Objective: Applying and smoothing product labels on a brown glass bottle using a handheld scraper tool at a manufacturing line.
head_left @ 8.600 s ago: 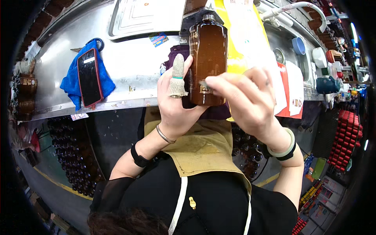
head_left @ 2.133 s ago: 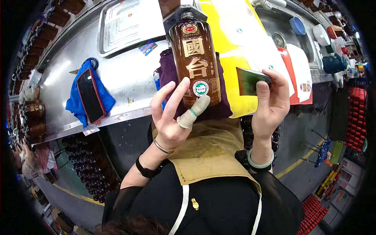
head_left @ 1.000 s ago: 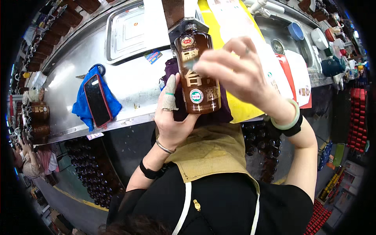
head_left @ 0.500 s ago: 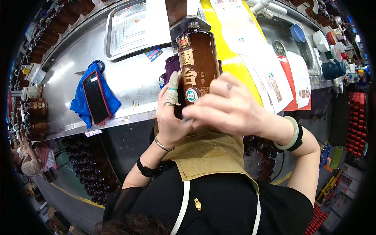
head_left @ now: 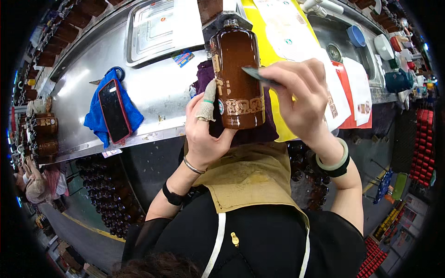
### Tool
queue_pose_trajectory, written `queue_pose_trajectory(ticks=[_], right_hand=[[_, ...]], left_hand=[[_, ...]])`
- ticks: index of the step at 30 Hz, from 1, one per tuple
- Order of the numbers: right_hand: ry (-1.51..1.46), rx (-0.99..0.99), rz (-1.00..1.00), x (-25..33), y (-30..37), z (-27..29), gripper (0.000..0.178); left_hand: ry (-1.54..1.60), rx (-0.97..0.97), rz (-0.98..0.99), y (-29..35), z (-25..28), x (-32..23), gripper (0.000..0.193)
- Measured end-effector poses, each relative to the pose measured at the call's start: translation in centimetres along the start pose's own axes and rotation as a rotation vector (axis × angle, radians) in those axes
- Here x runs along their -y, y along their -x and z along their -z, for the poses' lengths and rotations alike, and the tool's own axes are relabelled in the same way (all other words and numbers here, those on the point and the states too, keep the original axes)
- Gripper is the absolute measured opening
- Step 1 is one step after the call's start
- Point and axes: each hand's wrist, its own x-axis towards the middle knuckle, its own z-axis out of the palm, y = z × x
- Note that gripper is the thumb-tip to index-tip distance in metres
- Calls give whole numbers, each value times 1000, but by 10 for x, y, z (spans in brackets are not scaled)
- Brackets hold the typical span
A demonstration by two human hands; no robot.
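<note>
A brown glass bottle point(head_left: 238, 60) with gold lettering and a gold patterned band lies in front of me, neck pointing away, on a dark purple cloth point(head_left: 204, 76). My left hand point(head_left: 204, 127) grips its lower left side, the thumb near the base. Pale knitted finger covers sit on one or two of those fingers. Between the fingers and thumb of my right hand point(head_left: 301, 90) is a thin dark grey-green scraper point(head_left: 261, 76). Its tip is over the bottle's bare right-hand face; whether it touches the glass I cannot tell.
To the left a phone point(head_left: 114, 111) rests on a blue cloth point(head_left: 95, 118). A metal tray point(head_left: 131, 41) and a white sheet point(head_left: 187, 28) lie behind. Printed label sheets point(head_left: 296, 34) cover a yellow sheet point(head_left: 285, 134) at right, before a sink point(head_left: 340, 34) with a blue cup point(head_left: 356, 35).
The bottle has turned, so its large gold lettering now faces left and plain brown glass faces up. My right hand has moved right and up, bringing the scraper into sight.
</note>
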Motion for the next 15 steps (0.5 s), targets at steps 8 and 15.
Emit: queue_pose_trajectory(ticks=[8,15], right_hand=[[-100,76,42,20,10,10,30],[-197,179,194,45,19,19,33]], left_hand=[[6,-80,52,-10,-4,-17,88],[53,-135,27,-9,-7,-15,82]])
